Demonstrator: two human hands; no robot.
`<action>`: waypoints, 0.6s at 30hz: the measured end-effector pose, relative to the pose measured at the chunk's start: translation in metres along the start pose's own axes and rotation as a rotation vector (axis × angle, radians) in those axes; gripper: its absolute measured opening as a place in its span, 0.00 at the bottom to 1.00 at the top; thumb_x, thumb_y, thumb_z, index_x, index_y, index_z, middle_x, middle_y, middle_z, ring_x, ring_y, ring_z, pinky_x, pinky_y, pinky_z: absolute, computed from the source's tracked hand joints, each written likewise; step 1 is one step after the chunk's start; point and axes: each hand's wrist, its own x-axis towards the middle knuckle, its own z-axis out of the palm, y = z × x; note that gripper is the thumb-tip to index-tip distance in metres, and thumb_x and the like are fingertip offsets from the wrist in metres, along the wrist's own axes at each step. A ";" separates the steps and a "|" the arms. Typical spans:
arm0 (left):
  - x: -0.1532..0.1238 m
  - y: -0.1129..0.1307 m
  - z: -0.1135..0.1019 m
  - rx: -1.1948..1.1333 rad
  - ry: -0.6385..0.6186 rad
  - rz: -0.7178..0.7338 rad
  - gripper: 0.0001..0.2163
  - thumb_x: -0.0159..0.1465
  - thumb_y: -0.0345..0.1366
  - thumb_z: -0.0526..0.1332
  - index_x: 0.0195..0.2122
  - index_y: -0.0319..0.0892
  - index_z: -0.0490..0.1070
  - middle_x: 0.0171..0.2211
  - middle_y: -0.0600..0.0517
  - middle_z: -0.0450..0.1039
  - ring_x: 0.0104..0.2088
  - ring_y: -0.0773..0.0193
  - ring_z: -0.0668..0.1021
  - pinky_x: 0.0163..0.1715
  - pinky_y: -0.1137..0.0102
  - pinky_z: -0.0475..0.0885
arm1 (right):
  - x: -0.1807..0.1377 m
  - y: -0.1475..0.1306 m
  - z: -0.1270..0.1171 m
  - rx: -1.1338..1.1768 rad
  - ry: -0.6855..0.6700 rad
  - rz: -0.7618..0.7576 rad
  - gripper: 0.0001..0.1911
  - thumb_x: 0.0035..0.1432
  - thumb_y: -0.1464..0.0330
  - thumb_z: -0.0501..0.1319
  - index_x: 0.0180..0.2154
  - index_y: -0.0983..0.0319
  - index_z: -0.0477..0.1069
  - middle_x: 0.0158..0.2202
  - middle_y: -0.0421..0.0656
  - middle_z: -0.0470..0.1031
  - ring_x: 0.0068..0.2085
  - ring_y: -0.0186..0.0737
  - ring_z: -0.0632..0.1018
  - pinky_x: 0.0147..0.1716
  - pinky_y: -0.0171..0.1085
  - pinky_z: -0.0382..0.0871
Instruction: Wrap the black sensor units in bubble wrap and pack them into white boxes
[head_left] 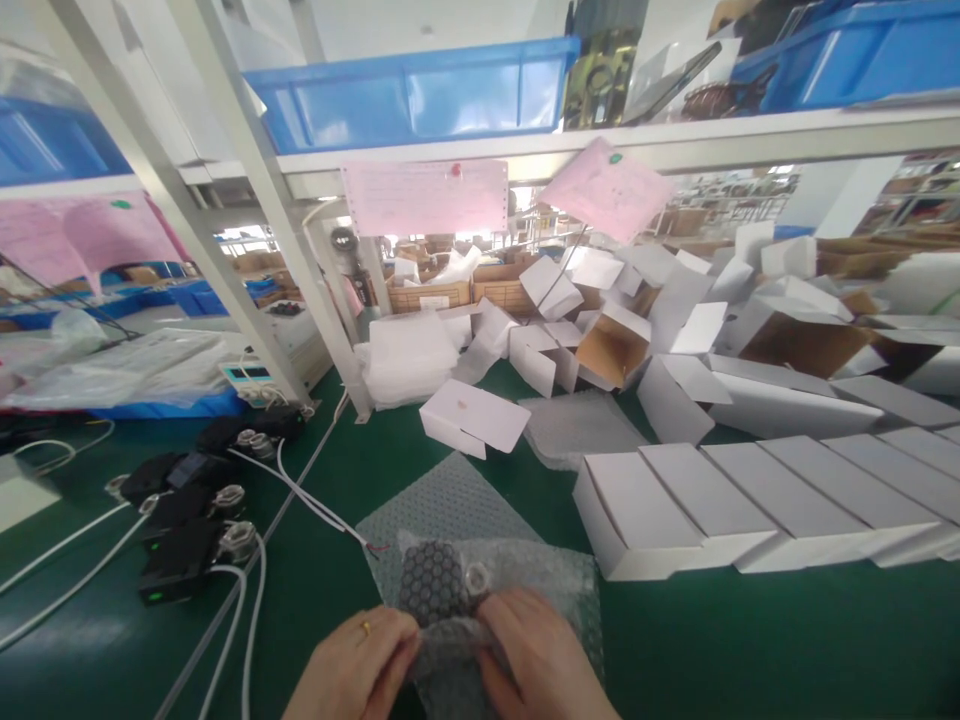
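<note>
Worktop: a dark green mat-covered worktop [712, 650] is seen, running from the near edge back to the shelving.
Room: a workshop is shown; a white metal shelf frame [255, 180] stands over the worktop and more cartons lie far behind it.
Shelf: long blue plastic bins [412, 95] are carried on the upper level, and pink paper sheets [424, 197] are hung from its front rail.
Left hand: the left hand [360, 665], a ring on one finger, is closed with curled fingers on the near edge of a clear bubble-wrap sheet [525, 590].
Right hand: the right hand [536, 660] is clenched on the same sheet, just beside the left.
Wrapped thing: a black block-shaped part [431, 583] is enclosed in the sheet, at the near middle of the worktop, touching the fingertips.
Underlay: a flat grey bubble-wrap piece [442, 500] is laid just behind the wrapped part.
Right side: a row of closed white cardboard boxes [750, 500] is lined up near the right hand; a heap of open white cartons [675, 310] is piled behind it.
Middle: a single closed white box [474, 417] is set well apart from the hands.
Left side: black boxy devices [180, 540] with white cables [300, 495] are spread out, one cable end reaching the underlay.
</note>
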 end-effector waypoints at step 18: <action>0.053 -0.006 0.022 -0.107 -0.145 -0.362 0.21 0.48 0.33 0.78 0.44 0.42 0.80 0.49 0.41 0.78 0.51 0.42 0.80 0.53 0.47 0.78 | 0.000 0.004 -0.062 -0.058 0.397 -0.136 0.10 0.54 0.81 0.57 0.33 0.61 0.70 0.32 0.42 0.75 0.36 0.48 0.76 0.39 0.43 0.66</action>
